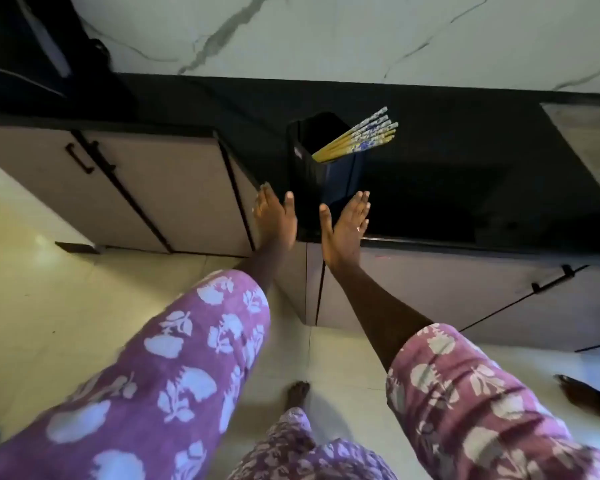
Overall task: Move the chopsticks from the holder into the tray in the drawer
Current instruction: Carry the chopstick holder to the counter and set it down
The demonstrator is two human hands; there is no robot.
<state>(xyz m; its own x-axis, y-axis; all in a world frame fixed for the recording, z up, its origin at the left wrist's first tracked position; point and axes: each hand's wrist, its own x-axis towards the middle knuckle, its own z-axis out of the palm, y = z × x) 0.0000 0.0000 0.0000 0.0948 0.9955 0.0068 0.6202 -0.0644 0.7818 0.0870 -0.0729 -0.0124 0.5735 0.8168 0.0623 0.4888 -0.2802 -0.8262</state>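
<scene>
Chopsticks (361, 138), where do they stand? asks the first watcher.

All in the black holder (321, 174), answers the second; they lean as one bundle, patterned tops out over its rim toward the side of the right hand (347, 226); the holder stands on the dark counter (465, 188), just beyond the fingertips of both hands, and neither hand touches it.

And the hands themselves?

The left hand (276, 220) and the right are both flat, fingers straight, thumbs out, holding nothing; they hover side by side with a gap between them, about at the counter's front edge; the holder lies ahead of that gap.

So nothing is moved yet; what could spoil it?

First, no open drawer and no tray is in view; the fronts below the hands are closed; a front with a black handle (551, 277) lies well off beyond the right hand, though whether that is the drawer one cannot tell; if the person lifts the bundle before opening it, one hand must work a handle while the other is full. Second, the bundle is loose and tilted; a pinch near the tops would likely let the lower sticks fan out and drop to the floor (66, 306); a sideways snatch could tip the tall, narrow holder, since the sticks lever on its rim; steadying it with the left hand and drawing upward with the right looks safer.
</scene>
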